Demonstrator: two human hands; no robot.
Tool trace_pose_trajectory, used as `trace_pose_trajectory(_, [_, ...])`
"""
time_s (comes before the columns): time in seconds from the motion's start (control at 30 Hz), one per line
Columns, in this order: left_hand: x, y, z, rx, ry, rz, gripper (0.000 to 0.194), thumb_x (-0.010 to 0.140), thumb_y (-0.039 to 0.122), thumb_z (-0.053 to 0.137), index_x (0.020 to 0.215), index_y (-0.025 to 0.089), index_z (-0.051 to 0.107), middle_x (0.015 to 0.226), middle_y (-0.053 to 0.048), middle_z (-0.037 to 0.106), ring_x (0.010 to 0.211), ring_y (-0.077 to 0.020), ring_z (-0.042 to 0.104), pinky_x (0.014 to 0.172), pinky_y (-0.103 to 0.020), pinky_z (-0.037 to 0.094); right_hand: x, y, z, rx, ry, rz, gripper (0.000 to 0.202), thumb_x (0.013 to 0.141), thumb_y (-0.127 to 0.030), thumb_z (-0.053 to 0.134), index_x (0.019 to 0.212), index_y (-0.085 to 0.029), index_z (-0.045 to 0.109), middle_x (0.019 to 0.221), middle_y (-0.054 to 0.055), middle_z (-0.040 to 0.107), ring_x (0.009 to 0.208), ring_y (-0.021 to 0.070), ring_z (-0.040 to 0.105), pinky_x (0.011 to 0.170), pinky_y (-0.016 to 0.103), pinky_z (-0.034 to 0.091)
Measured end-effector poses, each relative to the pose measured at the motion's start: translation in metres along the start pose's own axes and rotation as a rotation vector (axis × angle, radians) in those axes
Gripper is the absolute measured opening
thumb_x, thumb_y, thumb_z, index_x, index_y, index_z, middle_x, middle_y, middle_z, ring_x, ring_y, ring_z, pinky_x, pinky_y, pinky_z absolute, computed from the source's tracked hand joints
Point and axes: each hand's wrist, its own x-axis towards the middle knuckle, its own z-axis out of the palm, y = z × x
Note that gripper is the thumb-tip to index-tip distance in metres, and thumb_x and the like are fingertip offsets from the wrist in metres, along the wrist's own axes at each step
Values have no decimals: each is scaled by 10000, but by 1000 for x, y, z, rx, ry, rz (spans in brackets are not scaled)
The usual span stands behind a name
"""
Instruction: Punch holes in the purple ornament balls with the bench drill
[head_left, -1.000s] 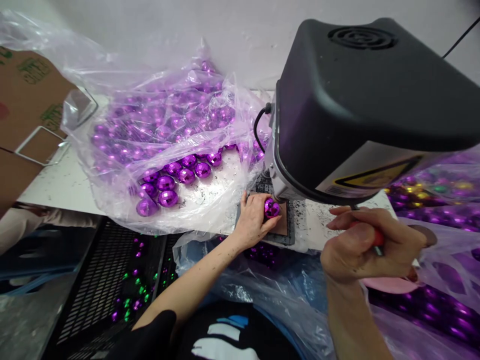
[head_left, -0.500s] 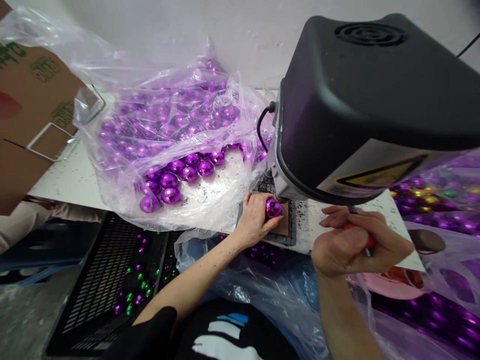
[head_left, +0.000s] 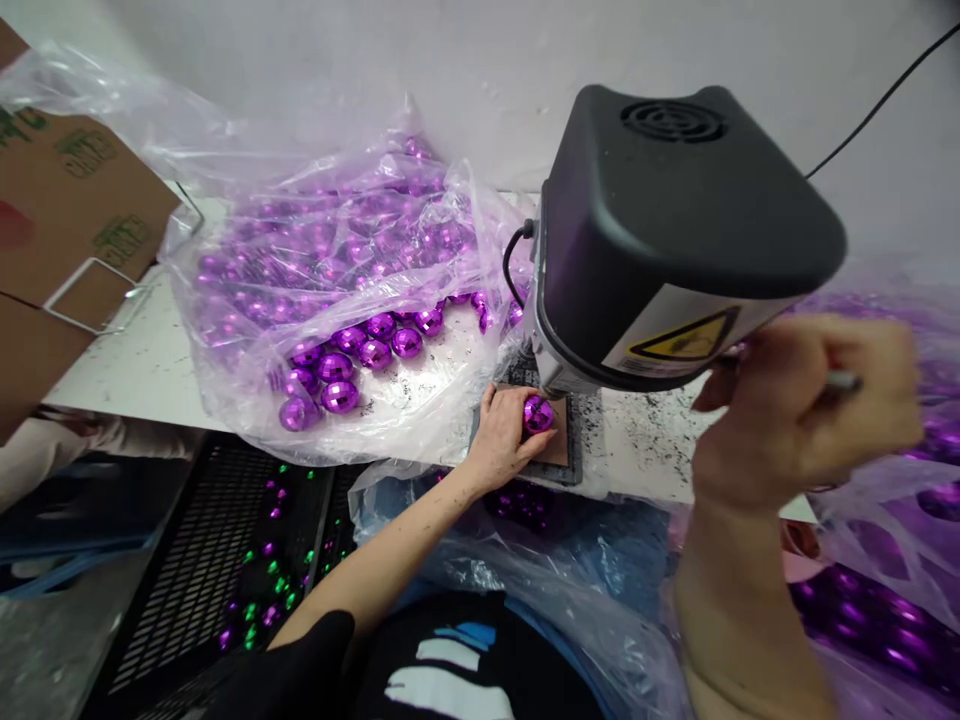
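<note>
My left hand (head_left: pixel 508 432) grips a shiny purple mirrored ball (head_left: pixel 538 413) between thumb and fingers. The ball rests on a brown board (head_left: pixel 556 442) on the dark machine base, below a black-housed machine head (head_left: pixel 675 230) with a yellow warning label. To the right of that head is my right hand (head_left: pixel 806 410), raised, blurred and closed round a thin metal rod (head_left: pixel 844 380). The rod's tip pokes out of the fist; whether it joins the machine is hidden.
A clear plastic bag (head_left: pixel 330 240) of purple balls covers the table's left, with several loose balls (head_left: pixel 341 396) at its mouth. A cardboard box (head_left: pixel 82 210) stands far left. A black crate (head_left: pixel 172 570) with small green and purple balls sits below. Dark shavings dot the table.
My right hand has moved up and to the right with the rod; a red part seen in its grip before is hidden now. My left hand still holds the ball under the machine. The view has shifted.
</note>
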Motion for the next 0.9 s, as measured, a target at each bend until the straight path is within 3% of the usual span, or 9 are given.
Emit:
trace_pose_trajectory(0.17, [-14,6,-18,-134,36,50,467,918,400,641,1297,200,456,1215,-119,620,1152,-266,578,1085,-482,410,52,-2,23,63,-27,-75,619,917,-682,368,675,-116,437,592,-52,306,575,2,271,590,207,219])
trace_pose_trajectory(0.27, [-45,14,-37,-175,-52,88,504,903,394,655,1327,208,455,1225,-123,617,1119,-266,584,975,-424,489,56,6,32,115,-17,-66,617,891,-699,391,663,-126,401,597,-54,278,586,6,263,616,226,212])
trace_pose_trajectory(0.37, [-79,20,-50,-86,-191,114,557,903,352,649,1399,230,426,1296,-125,595,1163,-278,574,1004,-446,483,54,16,35,167,-10,-62,589,875,-671,469,651,-130,404,613,-51,281,596,11,270,643,250,224])
trace_pose_trajectory(0.47, [-88,15,-60,-23,-221,118,727,873,504,676,1473,229,369,1366,-146,553,1216,-299,549,1032,-469,470,54,24,36,184,3,-45,547,870,-635,507,664,-134,431,638,-45,330,619,19,295,661,263,253])
trace_pose_trajectory(0.53, [-73,1,-72,-24,-139,129,727,873,572,647,1456,215,399,1339,-145,572,1210,-288,551,1029,-448,471,55,26,36,181,-6,-24,539,868,-631,509,670,-136,435,643,-43,345,622,20,303,659,261,258])
trace_pose_trajectory(0.6, [-44,-23,-89,31,15,91,496,958,479,559,1370,213,492,1252,-125,620,1162,-265,569,1002,-426,472,56,26,36,182,-18,-18,552,856,-644,517,662,-136,423,629,-45,327,607,16,295,645,253,251])
trace_pose_trajectory(0.7, [6,-68,-117,313,195,-158,317,985,308,501,1271,197,581,1210,-145,628,1123,-298,563,966,-460,448,57,24,36,195,-35,-34,584,841,-677,515,649,-136,408,612,-45,307,589,16,289,616,242,229])
trace_pose_trajectory(0.8, [40,-101,-134,564,59,-329,384,879,200,612,1263,185,595,1282,-175,598,1205,-367,513,997,-511,393,57,20,38,204,1,-73,615,847,-694,506,627,-132,388,597,-39,322,576,19,295,587,235,196])
trace_pose_trajectory(0.9, [45,-110,-139,515,-23,-342,411,834,177,651,1240,190,586,1256,-163,610,1208,-360,526,1015,-505,374,57,17,39,204,8,-85,605,869,-675,500,628,-133,382,578,-45,306,553,15,275,573,225,188])
